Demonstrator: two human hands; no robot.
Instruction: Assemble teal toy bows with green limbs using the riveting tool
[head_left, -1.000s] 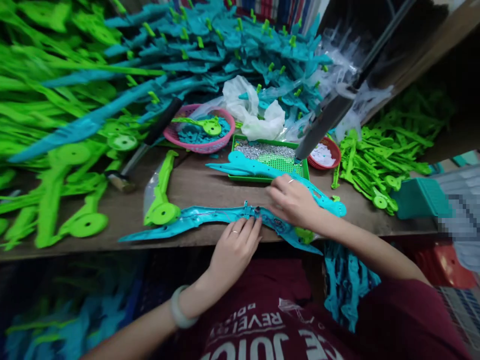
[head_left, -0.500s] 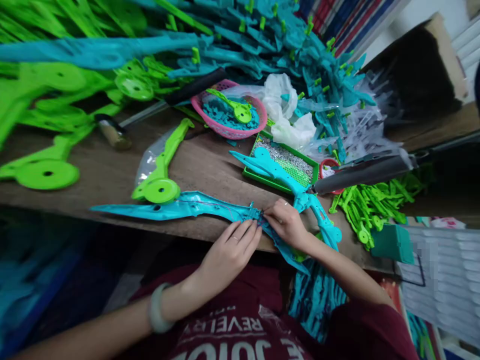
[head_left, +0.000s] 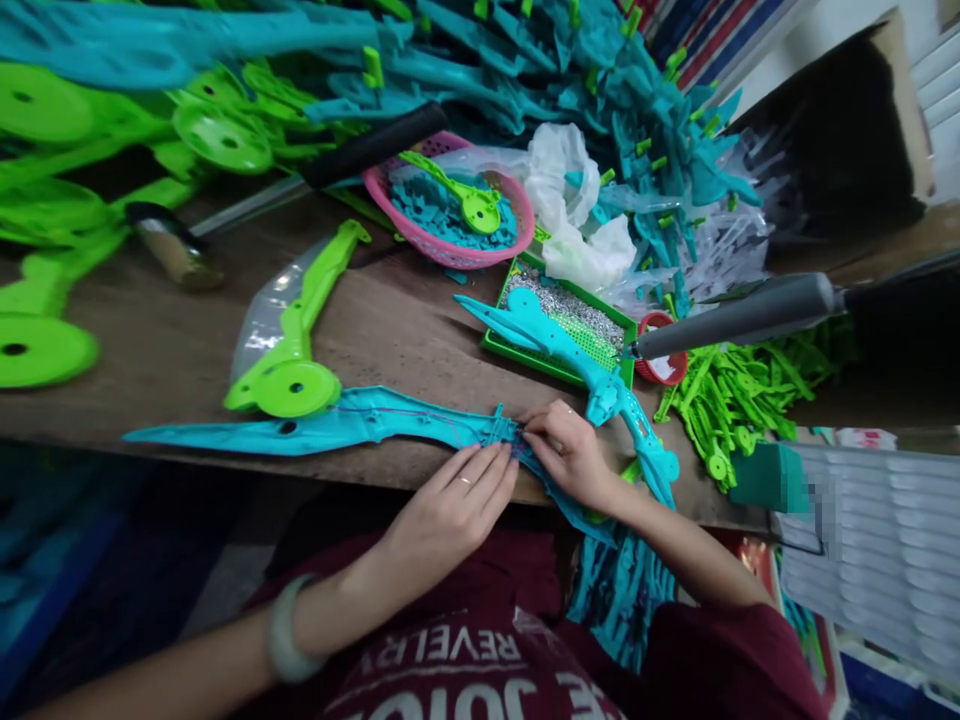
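As blue shell [head_left: 412,418] lies at bench [head_left: 397,320] edge, your left hand [head_left: 459,500] drapes over it, right hand [head_left: 568,458] bunches fingertips there, both grips unclear; shell likely light, stiff, thin wire [head_left: 409,411] delicate: hold by rim

On the bench [head_left: 390,330], the left grip [head_left: 454,505] rests on a blue shell [head_left: 397,418], the right grip [head_left: 570,455] bent close beside.

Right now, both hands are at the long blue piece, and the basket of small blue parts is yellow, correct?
Not quite: the basket of small blue parts is pink, not yellow, as the head view shows. The left hand and right hand are both at the long blue piece.
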